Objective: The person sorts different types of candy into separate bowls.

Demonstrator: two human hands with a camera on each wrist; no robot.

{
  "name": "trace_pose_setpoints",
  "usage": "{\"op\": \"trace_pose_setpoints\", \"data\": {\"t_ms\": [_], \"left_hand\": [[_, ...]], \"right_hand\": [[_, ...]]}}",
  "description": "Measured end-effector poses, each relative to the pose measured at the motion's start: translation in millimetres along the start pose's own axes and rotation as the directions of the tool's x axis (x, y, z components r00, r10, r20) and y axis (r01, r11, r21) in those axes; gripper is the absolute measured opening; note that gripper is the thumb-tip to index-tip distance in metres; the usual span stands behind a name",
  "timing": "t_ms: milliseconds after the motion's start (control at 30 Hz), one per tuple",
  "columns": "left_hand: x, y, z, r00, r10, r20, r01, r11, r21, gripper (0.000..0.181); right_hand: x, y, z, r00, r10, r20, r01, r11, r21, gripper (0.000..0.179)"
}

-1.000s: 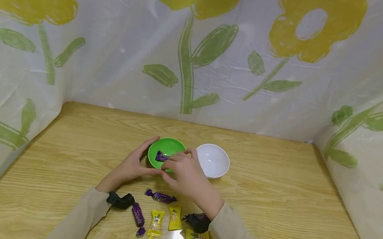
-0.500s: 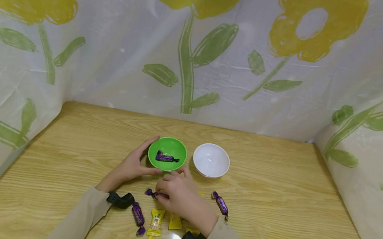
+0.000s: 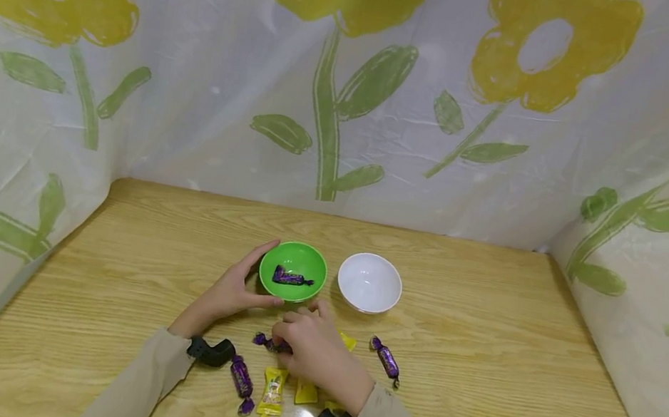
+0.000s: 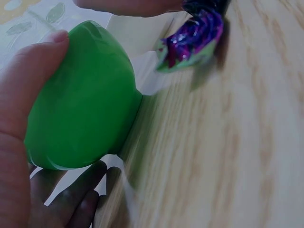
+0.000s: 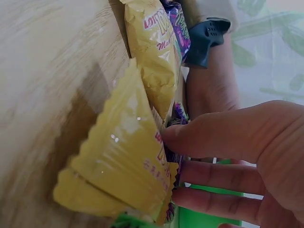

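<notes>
My left hand (image 3: pixel 238 288) grips the green bowl (image 3: pixel 295 254), its thumb on the near side and its fingers round the far left side. Purple-wrapped candy (image 3: pixel 291 278) lies inside the bowl. Just in front of it, my right hand (image 3: pixel 316 353) pinches another purple-wrapped candy (image 3: pixel 266 342) between thumb and fingers, with one twisted end sticking out to the left. That wrapper end (image 4: pixel 194 40) shows large in the left wrist view. In the right wrist view a yellow-wrapped candy (image 5: pixel 126 147) lies close by the fingertips and partly hides the held candy.
A white bowl (image 3: pixel 369 280) stands right of the green one. A purple candy (image 3: pixel 242 376) lies by the left wrist, another purple candy (image 3: pixel 387 360) right of the right hand. Several yellow candies (image 3: pixel 272 392) lie near the front, some partly under the right hand. A flowered curtain (image 3: pixel 212 75) encloses the table.
My right hand has moved from the green bowl back toward me and onto a purple candy on the table, uncovering the candy in the bowl. The left hand has stayed on the bowl.
</notes>
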State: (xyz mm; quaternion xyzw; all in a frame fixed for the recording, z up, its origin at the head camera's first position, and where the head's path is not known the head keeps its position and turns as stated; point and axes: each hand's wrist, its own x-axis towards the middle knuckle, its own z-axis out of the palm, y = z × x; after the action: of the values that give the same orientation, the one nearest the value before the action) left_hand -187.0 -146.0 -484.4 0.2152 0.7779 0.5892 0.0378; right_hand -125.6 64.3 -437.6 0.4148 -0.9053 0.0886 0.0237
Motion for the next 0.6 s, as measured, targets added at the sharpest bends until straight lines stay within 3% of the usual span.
{"op": "trace_pose_setpoints", "data": {"t_ms": [133, 267, 600], "left_hand": [[1.0, -6.5, 0.8, 1.0, 0.009, -0.005, -0.009, 1.0, -0.002, 0.101], [-1.7, 12.9, -0.1, 1.0, 0.005, 0.003, -0.005, 1.0, -0.002, 0.099], [-2.9, 17.5, -0.3, 1.0, 0.014, 0.004, -0.014, 1.0, 0.018, 0.099]], "right_hand": [[-0.3, 0.2, 1.3, 1.0, -0.007, -0.01, 0.007, 1.0, -0.015, 0.017], [-0.2, 1.0, 3.7, 0.999, -0.022, -0.031, 0.021, 0.999, -0.028, 0.019], [0.2, 2.3, 0.7, 0.999, -0.006, -0.038, 0.006, 1.0, 0.02, 0.018]]}}
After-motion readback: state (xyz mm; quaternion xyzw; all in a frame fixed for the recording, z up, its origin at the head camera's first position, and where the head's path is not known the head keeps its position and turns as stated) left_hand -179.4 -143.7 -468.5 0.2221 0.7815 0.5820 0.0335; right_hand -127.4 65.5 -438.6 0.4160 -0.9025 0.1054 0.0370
